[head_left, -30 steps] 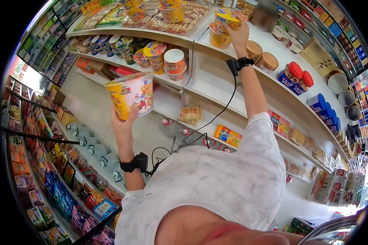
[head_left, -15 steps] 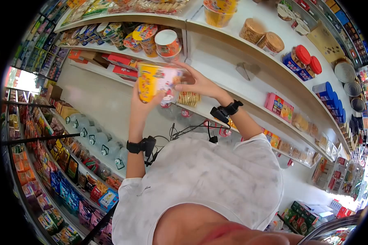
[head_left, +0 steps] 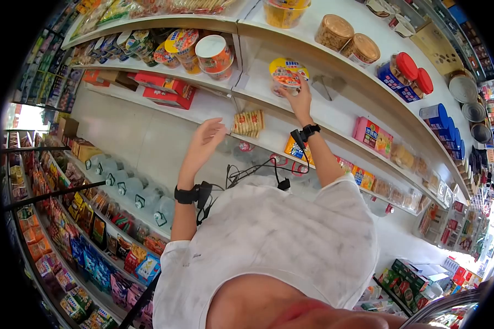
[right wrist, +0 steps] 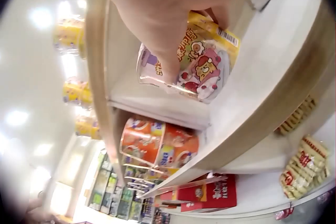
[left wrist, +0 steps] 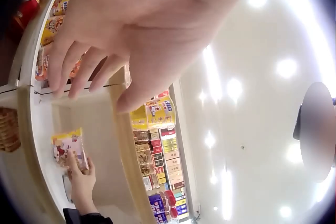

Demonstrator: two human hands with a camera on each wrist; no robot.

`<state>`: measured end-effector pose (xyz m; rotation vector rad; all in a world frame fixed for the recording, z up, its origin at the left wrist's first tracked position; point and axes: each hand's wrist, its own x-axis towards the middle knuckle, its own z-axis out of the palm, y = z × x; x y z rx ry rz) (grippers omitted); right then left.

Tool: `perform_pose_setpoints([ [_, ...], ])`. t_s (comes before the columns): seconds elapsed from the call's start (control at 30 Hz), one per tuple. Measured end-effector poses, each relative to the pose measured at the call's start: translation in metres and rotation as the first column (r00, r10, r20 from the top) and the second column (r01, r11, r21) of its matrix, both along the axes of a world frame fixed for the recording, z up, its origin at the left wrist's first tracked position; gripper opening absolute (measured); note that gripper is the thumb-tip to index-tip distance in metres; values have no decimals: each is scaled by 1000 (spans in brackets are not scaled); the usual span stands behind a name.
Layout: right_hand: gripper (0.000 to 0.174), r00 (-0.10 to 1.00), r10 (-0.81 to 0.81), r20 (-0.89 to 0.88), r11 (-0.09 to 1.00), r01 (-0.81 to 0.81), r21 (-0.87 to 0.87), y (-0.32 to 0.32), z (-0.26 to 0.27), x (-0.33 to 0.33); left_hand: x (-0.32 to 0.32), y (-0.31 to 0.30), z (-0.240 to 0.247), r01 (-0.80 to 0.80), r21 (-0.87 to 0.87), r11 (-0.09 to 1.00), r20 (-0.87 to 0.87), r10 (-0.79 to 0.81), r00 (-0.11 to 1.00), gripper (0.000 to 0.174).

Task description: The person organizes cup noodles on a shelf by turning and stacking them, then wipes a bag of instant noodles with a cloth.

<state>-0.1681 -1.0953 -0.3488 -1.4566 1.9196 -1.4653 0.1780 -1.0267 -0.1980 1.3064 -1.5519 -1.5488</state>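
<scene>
A yellow-lidded noodle tub (head_left: 288, 74) stands on the middle shelf, and my right hand (head_left: 298, 101) grips it by its side and rim. In the right wrist view the fingers and thumb of my right hand (right wrist: 173, 19) lie round the pink and yellow tub (right wrist: 205, 71). My left hand (head_left: 204, 143) is raised in front of the shelves, holding nothing, its fingers relaxed. The left wrist view shows my left hand (left wrist: 136, 29) large at the top, with the tub (left wrist: 70, 148) and my right hand (left wrist: 82, 186) below it.
Stacked noodle tubs (head_left: 214, 55) stand in the compartment to the left. Above are another yellow tub (head_left: 286, 13) and round biscuit jars (head_left: 335, 32). A small bracket (head_left: 326, 88) lies right of the held tub. Water bottles (head_left: 132, 183) stand on the floor, and cables (head_left: 252, 174) hang near my body.
The tub has passed from my left hand to my right, which came down from the top shelf and now holds it on the middle shelf. My left hand has let go.
</scene>
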Motion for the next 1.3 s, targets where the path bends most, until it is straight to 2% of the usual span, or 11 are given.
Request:
perform_pose_setpoints([
  [0.37, 95, 999, -4, -51, 999, 2, -47, -1, -70, -27, -79, -140, 24, -145, -360, 922, -244, 57, 968, 19],
  [0.43, 100, 997, 69, -32, 997, -70, -42, 6, -64, -27, -98, -190, 21, -108, -505, 857, -187, 13, 982, 28],
  [0.5, 94, 998, 46, -45, 997, -43, 63, 22, -47, -25, -136, -198, 66, -193, -630, 752, -145, 129, 981, 58],
  [0.57, 84, 995, 70, -67, 991, -61, 122, 38, -37, -27, -172, -222, 87, -202, -868, 453, -135, 176, 975, 93],
  [0.63, 70, 985, 143, -97, 982, -129, 141, 51, -33, -37, -201, -251, 101, -133, -960, 247, -87, 187, 978, 107],
  [0.73, 49, 962, 243, 128, 959, -258, 116, 71, 46, -27, -240, -287, 101, -145, -969, 198, -95, 239, 966, 110],
  [0.87, 41, 919, 342, 195, 939, -329, -97, 62, 122, -15, -243, -310, 96, -47, -934, 354, 6, 146, 989, 83],
  [1.03, 47, 960, 278, -33, 904, -273, -329, 0, 186, -8, -185, -253, 100, -509, -502, 699, -694, 25, 719, 67],
  [1.1, 62, 977, 152, -149, 901, -199, -386, -39, 208, -3, -138, -225, 96, -615, -272, 740, -674, 310, 671, 57],
  [1.17, 71, 952, -53, -300, 934, -59, -352, -86, 209, 0, -101, -181, 100, -627, -182, 758, -710, 340, 617, 50],
  [1.3, 86, 841, -259, -475, 966, 212, -151, -159, 198, -4, -30, -115, 92, -622, -250, 742, -527, 434, 730, 54],
])
